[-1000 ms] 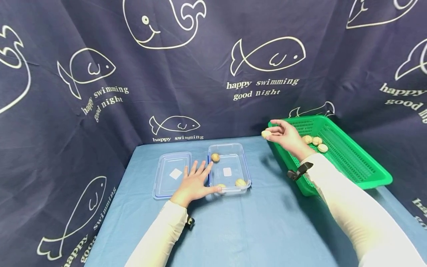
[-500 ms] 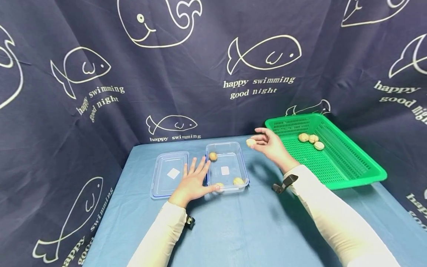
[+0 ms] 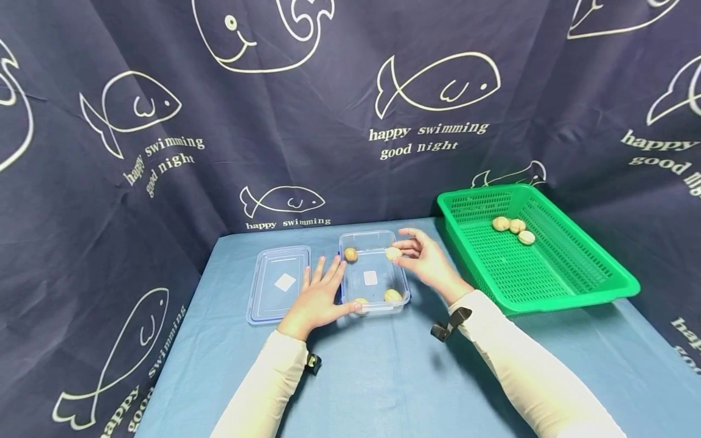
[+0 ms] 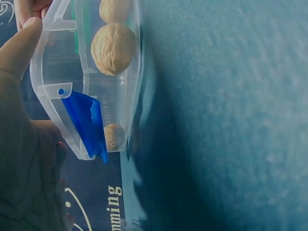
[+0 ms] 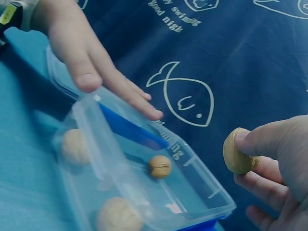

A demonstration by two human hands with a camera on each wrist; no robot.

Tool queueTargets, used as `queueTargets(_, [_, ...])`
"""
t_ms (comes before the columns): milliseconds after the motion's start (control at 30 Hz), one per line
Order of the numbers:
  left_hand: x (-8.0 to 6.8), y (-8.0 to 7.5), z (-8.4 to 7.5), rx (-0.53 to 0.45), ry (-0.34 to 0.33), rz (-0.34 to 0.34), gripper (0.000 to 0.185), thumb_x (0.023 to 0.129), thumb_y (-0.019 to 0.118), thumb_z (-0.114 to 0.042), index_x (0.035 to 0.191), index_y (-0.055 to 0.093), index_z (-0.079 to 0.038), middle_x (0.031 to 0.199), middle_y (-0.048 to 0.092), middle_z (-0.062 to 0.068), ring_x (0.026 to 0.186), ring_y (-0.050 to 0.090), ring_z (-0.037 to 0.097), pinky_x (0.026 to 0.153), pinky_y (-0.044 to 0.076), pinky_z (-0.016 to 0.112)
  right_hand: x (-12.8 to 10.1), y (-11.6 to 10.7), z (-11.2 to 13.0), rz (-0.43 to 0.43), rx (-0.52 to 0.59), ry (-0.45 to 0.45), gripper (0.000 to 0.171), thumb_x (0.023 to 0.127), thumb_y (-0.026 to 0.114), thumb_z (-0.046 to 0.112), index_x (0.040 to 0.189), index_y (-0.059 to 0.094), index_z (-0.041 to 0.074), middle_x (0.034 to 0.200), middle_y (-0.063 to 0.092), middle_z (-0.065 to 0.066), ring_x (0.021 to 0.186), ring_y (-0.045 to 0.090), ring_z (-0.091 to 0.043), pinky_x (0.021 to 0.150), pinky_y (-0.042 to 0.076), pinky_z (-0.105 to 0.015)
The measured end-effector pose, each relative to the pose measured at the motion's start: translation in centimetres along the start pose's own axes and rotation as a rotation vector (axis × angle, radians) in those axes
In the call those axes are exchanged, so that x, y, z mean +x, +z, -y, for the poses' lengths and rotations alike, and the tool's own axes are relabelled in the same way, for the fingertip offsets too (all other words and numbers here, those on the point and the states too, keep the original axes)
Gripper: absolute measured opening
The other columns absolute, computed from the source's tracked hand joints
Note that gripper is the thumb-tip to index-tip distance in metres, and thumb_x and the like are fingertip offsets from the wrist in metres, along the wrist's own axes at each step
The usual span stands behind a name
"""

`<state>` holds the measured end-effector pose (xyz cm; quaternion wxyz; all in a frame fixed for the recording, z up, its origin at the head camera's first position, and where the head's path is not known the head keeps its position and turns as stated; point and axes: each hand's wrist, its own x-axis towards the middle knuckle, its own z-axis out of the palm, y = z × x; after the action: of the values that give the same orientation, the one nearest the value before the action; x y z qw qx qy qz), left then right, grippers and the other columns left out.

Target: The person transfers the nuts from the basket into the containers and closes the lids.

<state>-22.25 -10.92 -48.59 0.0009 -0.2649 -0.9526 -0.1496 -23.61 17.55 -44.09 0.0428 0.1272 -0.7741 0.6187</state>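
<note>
Clear plastic, blue-edged: a flat rectangular lid [image 3: 274,292], left of the left grip [image 3: 317,304]. This grip is spread wide, thumb on the rim of a clear rectangular plastic container [image 3: 378,263]; light pressure should steady it. Three round tan walnuts [image 3: 350,255] lie inside. A pale tan walnut [image 3: 392,253], pinched by the narrow right grip [image 3: 427,261], is near the far right corner; low release would probably limit rolling. Right of that grip: a green perforated plastic basket [image 3: 569,303].
</note>
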Motion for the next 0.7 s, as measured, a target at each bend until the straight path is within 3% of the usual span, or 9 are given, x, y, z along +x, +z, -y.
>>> queueTargets(133, [0.0,0.0,0.0,0.007,-0.005,0.009,0.107,0.086,0.051,-0.079,0.163,0.018,-0.013,0.169,0.013,0.004,0.155,0.003,0.037,0.12,0.003,0.064,-0.6,0.7,-0.4,0.006,-0.024,0.007,0.062,0.084,0.075,-0.007,0.14,0.046,-0.006,0.121,0.067,-0.029,0.108,0.066,-0.04,0.084,0.053,-0.019])
queueTargets(333, [0.1,0.2,0.0,0.013,-0.01,0.012,0.107,0.086,0.05,-0.079,0.163,0.016,-0.014,0.169,0.012,0.003,0.155,0.003,0.036,0.12,0.003,0.063,-1.4,1.7,-1.2,0.035,-0.019,0.013,0.063,0.084,0.076,-0.007,0.14,0.047,-0.007,0.12,0.068,-0.028,0.108,0.067,-0.038,0.094,0.054,-0.04])
queueTargets(567, [0.2,0.4,0.1,0.018,-0.023,0.035,0.109,0.085,0.048,-0.082,0.164,0.013,-0.016,0.17,0.007,-0.001,0.156,-0.002,0.032,0.12,0.001,0.062,-2.4,3.0,-1.9,0.075,-0.006,-0.021,0.061,0.083,0.076,-0.008,0.137,0.048,-0.007,0.117,0.068,-0.029,0.107,0.067,-0.041,0.092,0.055,-0.037])
queueTargets(700, [0.2,0.5,0.2,0.02,-0.019,0.026,0.108,0.085,0.048,-0.082,0.164,0.013,-0.016,0.17,0.008,-0.001,0.156,-0.001,0.032,0.12,0.001,0.062,-2.8,3.4,-2.1,0.102,0.02,-0.037,0.062,0.082,0.075,-0.011,0.137,0.048,-0.008,0.116,0.068,-0.03,0.107,0.067,-0.043,0.095,0.052,-0.052])
